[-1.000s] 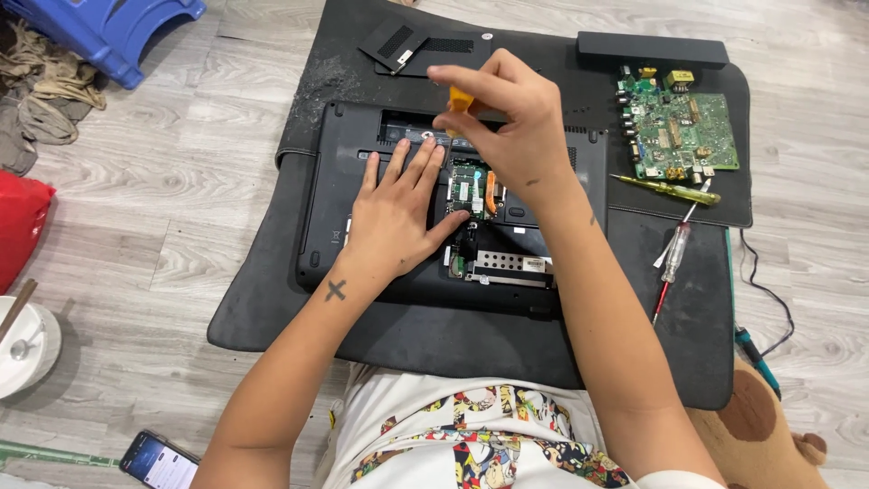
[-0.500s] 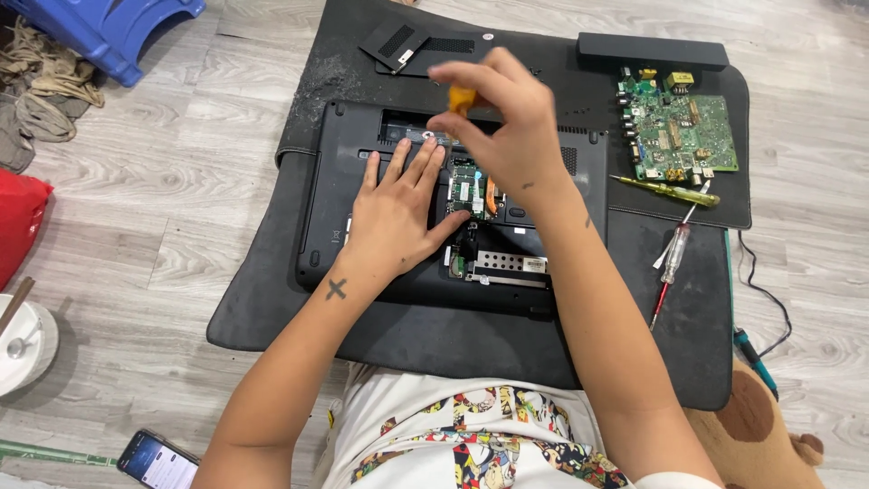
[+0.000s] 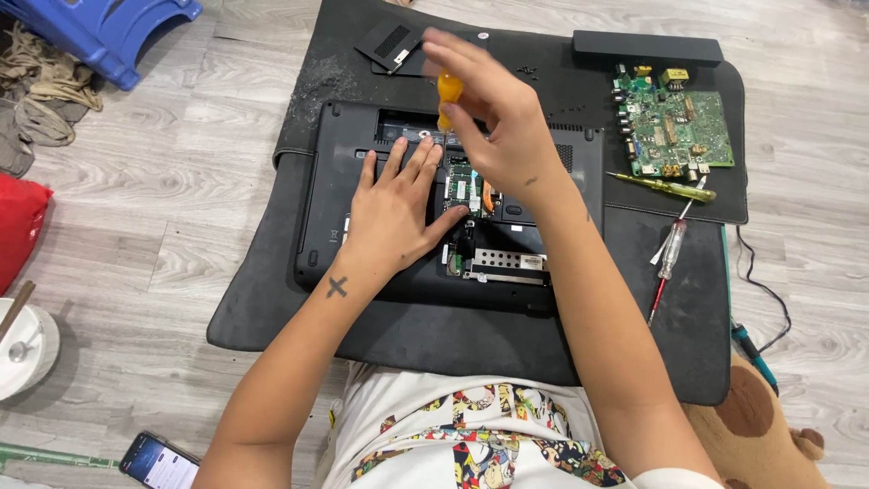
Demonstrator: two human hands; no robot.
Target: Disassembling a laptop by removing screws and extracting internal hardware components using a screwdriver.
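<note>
I see the orange-handled screwdriver (image 3: pixel 449 94) upright over the rear edge of the opened laptop base (image 3: pixel 335 172), w/ the right hand (image 3: pixel 493 122) closed round its handle. Tip is hidden; can't tell what it meets. Left hand (image 3: pixel 394 213) lies flat, fingers spread, on the base just left of the exposed internals, holding nothing. Laptop sits on a black mat (image 3: pixel 272 308) on the wood floor. On the mat, right side: green circuit board (image 3: pixel 672 129), yellow tester screwdriver (image 3: pixel 661 187), red one (image 3: pixel 668 263), black bar-shaped piece (image 3: pixel 647 47) at the back.
</note>
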